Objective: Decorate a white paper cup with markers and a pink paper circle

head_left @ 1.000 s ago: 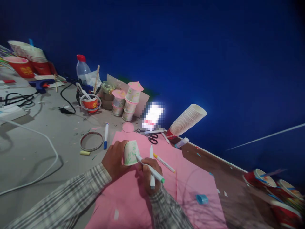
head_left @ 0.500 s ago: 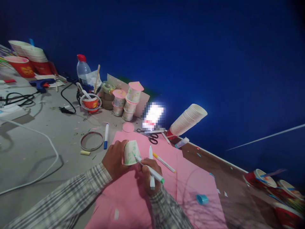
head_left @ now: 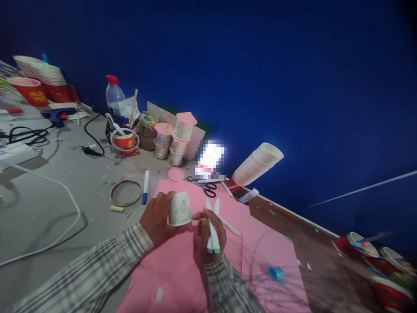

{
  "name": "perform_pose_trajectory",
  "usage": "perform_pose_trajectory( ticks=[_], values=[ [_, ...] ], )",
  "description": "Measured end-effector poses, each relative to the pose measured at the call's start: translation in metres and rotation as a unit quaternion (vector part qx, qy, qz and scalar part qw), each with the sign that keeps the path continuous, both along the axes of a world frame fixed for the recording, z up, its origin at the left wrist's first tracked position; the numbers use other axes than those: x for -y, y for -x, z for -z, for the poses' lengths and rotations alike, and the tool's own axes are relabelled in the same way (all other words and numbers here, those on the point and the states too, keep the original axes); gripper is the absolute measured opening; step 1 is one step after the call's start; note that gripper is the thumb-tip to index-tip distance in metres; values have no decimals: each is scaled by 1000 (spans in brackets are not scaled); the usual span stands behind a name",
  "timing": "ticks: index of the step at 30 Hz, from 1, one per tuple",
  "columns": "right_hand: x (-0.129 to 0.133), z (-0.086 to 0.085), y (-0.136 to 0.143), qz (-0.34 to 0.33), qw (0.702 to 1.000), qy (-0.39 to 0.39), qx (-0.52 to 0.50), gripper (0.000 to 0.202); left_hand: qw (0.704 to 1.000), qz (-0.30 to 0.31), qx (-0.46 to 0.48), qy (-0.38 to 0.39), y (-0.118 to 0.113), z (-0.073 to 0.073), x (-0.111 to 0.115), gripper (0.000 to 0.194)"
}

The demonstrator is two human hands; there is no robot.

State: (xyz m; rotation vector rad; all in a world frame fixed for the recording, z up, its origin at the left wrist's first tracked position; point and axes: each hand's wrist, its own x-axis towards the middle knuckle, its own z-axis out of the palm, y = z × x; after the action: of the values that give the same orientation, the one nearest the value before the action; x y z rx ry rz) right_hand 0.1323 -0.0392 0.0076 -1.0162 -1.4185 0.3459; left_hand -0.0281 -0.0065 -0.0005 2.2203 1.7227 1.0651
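Left hand [head_left: 157, 219]: holding patterned cup [head_left: 180, 210]. Right hand [head_left: 204, 232]: grasping two markers [head_left: 214, 240], green-ended one now pointing clear; drawing apparently pausing.

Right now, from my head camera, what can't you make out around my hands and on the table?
- Far side of the paper cup: head view, turned away and partly covered by your left hand.
- Upper end of the yellow-tipped marker: head view, behind your right hand.
- What the glowing screen shows: head view, pixelated.
- Contents of the red cups at lower right: head view, blurred.
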Motion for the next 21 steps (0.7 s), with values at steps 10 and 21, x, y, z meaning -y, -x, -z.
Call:
perform_pose_trajectory(
  ticks=[10, 21],
  values=[
    [-7, 9, -5, -43, 991, -34, 125, 35, 997, -31, 56, 32, -3, -5, 1, 87],
    [-6, 3, -4, -87, 987, -22, 133, 32, 997, -19, 65, 42, -3, -5, 2, 85]
  ],
)
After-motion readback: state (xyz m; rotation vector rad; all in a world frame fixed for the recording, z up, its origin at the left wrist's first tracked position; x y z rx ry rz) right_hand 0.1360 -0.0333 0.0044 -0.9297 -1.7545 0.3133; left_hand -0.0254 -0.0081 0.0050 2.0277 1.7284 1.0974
